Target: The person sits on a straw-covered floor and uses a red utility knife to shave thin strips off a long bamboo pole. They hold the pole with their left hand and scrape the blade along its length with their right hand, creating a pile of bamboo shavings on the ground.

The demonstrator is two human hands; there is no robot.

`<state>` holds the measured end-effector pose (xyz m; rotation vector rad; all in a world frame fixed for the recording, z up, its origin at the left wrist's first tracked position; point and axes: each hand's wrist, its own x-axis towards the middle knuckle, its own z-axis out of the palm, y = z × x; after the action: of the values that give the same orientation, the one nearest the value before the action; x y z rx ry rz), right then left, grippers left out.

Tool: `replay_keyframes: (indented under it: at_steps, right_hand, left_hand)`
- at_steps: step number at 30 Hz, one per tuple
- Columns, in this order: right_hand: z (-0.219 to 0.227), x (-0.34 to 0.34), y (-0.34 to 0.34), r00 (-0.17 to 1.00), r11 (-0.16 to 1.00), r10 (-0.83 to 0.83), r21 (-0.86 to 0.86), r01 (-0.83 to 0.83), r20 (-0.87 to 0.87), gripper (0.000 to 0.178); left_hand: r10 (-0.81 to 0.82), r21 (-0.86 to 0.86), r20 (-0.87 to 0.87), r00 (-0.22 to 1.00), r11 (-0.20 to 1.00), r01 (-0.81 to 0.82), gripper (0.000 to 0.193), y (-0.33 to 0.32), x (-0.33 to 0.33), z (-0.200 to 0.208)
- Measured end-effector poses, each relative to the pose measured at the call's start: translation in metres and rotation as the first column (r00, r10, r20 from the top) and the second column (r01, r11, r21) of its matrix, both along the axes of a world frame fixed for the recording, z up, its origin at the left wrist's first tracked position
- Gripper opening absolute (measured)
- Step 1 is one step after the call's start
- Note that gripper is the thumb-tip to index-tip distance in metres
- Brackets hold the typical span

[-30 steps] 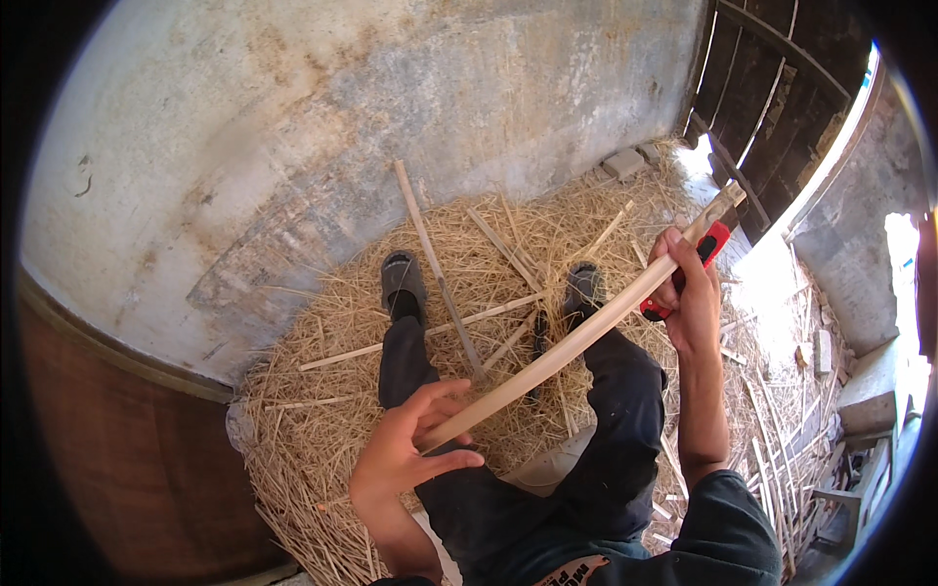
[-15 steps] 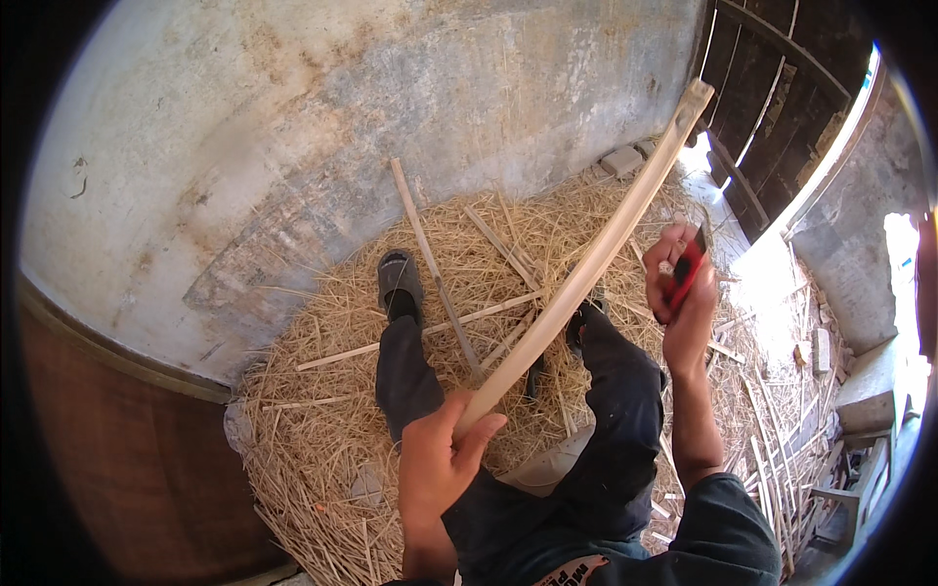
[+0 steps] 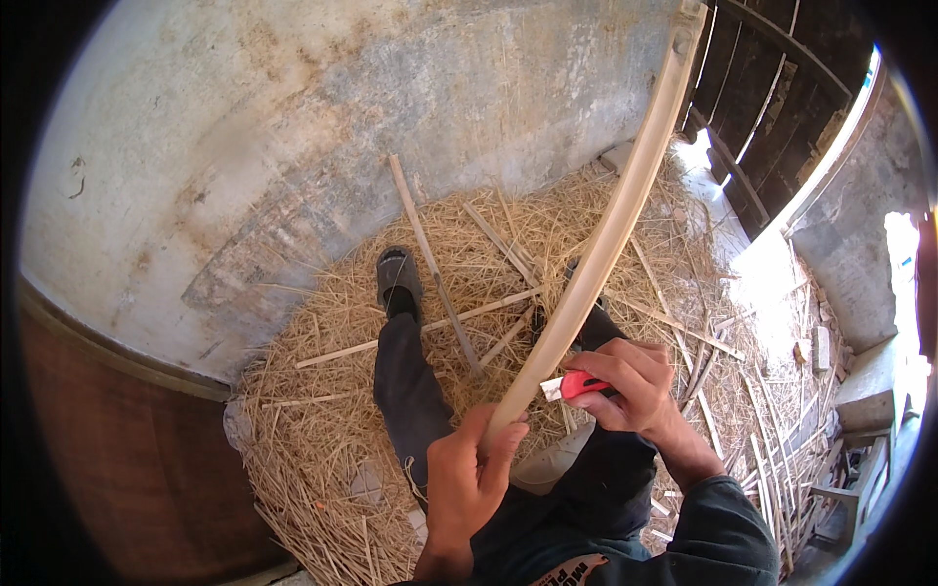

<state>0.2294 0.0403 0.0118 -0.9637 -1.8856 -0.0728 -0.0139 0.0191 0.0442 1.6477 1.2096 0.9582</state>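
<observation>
My left hand is closed round the lower end of a long split bamboo piece. The pale, slightly curved length rises away from me to the upper right, with a node near its far end. In my right hand is a red and black utility knife. Its blade is out and points left, at or very near the right edge of the bamboo, a short way above my left hand. Whether the blade touches the bamboo I cannot tell.
Thin shavings cover the floor around my feet. Several loose strips lie there, one bamboo strip near the stained wall. A dark wooden door stands at the far right. A brown board is at the left.
My right hand has come down and left with the knife, from beside the bamboo to its lower part. The bamboo has swung more upright, and my left hand has shifted slightly right.
</observation>
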Motion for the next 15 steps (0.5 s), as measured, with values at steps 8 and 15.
replay_keyframes:
  at_steps: [8,15]
  right_hand:
    - [0.006,-0.009,0.0,1.0,0.999,-0.008,0.031,0.007,0.03,0.048]
    - [0.005,-0.014,-0.002,0.999,1.0,0.004,0.011,-0.004,0.039,0.047]
  left_hand:
    - [0.053,0.074,-0.013,0.999,0.996,-0.052,0.018,-0.005,0.004,-0.004]
    - [0.091,0.112,-0.03,0.995,0.99,-0.087,0.02,-0.005,0.009,0.001]
